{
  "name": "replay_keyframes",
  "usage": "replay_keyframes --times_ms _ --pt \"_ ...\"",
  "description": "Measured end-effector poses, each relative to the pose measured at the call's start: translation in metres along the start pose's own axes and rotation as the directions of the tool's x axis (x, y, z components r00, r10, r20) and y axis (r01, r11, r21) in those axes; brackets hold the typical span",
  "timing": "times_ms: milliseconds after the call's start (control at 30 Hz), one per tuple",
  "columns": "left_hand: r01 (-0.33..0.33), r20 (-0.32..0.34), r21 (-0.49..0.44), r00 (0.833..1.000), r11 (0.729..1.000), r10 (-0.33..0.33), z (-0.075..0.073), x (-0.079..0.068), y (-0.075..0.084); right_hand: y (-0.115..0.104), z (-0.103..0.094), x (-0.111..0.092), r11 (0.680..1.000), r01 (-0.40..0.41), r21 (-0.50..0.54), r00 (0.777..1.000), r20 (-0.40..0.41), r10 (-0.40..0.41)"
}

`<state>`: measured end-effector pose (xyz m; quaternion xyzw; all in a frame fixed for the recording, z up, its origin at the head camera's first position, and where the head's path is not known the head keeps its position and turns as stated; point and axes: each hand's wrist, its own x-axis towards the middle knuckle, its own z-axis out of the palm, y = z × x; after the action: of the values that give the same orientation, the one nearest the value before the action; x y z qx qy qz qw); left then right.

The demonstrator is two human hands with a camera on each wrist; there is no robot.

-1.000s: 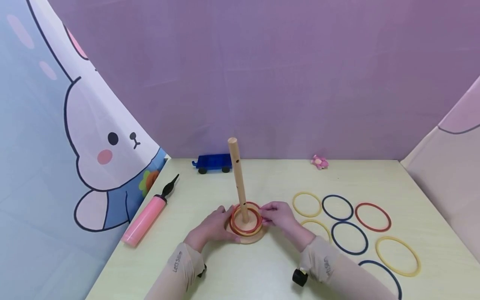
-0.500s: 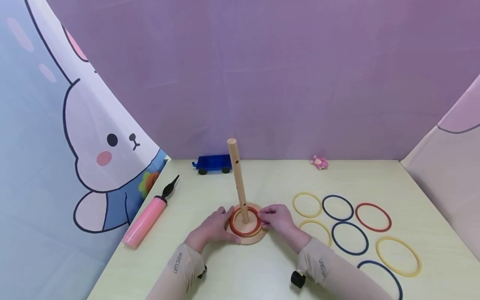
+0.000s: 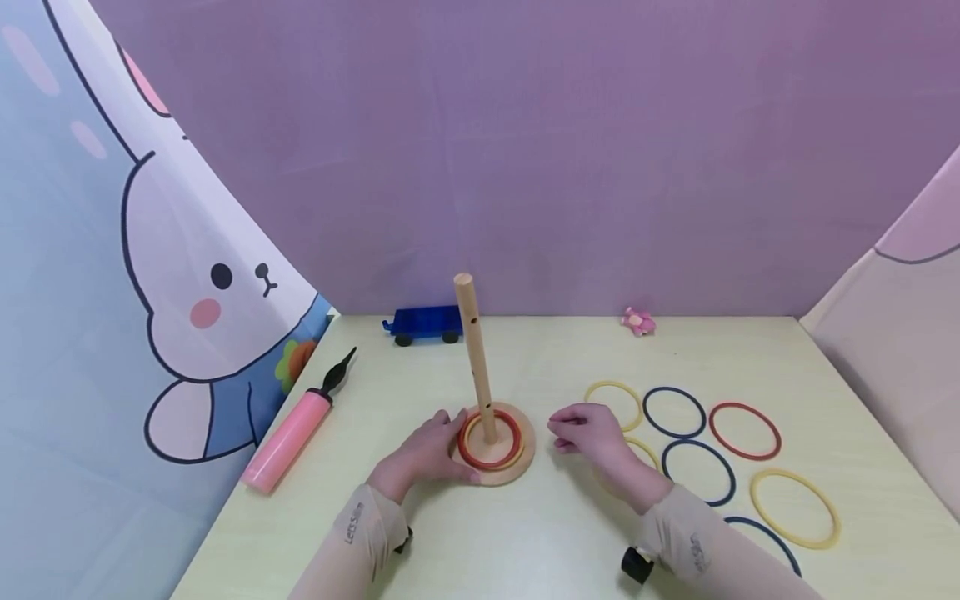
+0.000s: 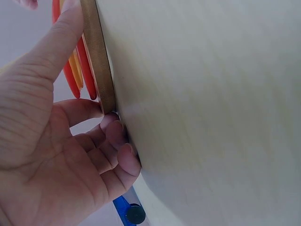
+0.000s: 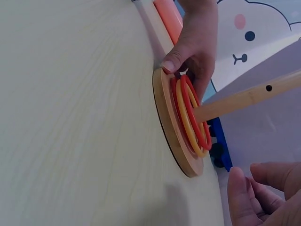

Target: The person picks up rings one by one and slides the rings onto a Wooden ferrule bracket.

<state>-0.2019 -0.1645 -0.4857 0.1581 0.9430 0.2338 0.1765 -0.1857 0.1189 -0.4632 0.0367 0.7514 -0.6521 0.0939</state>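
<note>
A wooden peg stand (image 3: 478, 367) rises from a round base at the table's middle. Its upright post is ringed at the foot by red and yellow rings (image 5: 186, 115), stacked loosely on the base. My left hand (image 3: 429, 454) grips the base's left edge; in the left wrist view the thumb lies over the rim and the fingers curl at its side. To the right of the base, my right hand (image 3: 592, 433) is held apart from it, fingers loosely bent and nothing between them. Beneath and beyond this hand lie two yellow rings (image 3: 640, 400), partly hidden.
Several blue, red and yellow rings (image 3: 795, 546) lie flat on the table's right side. A pink hand pump (image 3: 288, 442) lies at the left edge. Along the back stand a blue toy wagon (image 3: 426, 322) and a small pink figure (image 3: 638, 322), before a purple curtain (image 3: 600, 167).
My right hand has let go of the red ring and drawn back to the right. That ring now rests lower on the stack. My left hand has stayed at the base.
</note>
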Motion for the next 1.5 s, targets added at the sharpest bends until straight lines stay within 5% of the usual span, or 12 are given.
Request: replay_keyframes --times_ms 367,967,1500 --pt "-0.003 -0.002 0.006 1.000 1.000 0.003 0.000 0.000 -0.002 0.005 -0.038 -0.013 0.997 0.055 -0.048 0.998 0.018 -0.054" --pt "0.034 0.000 -0.025 0.999 0.999 -0.034 -0.001 0.000 0.000 0.026 -0.087 -0.023 0.990 0.018 -0.141 0.995 -0.091 -0.031" --pt "0.025 -0.004 0.015 1.000 1.000 -0.025 0.003 0.003 -0.004 0.046 -0.114 -0.027 0.932 -0.055 -0.359 0.983 -0.181 -0.012"
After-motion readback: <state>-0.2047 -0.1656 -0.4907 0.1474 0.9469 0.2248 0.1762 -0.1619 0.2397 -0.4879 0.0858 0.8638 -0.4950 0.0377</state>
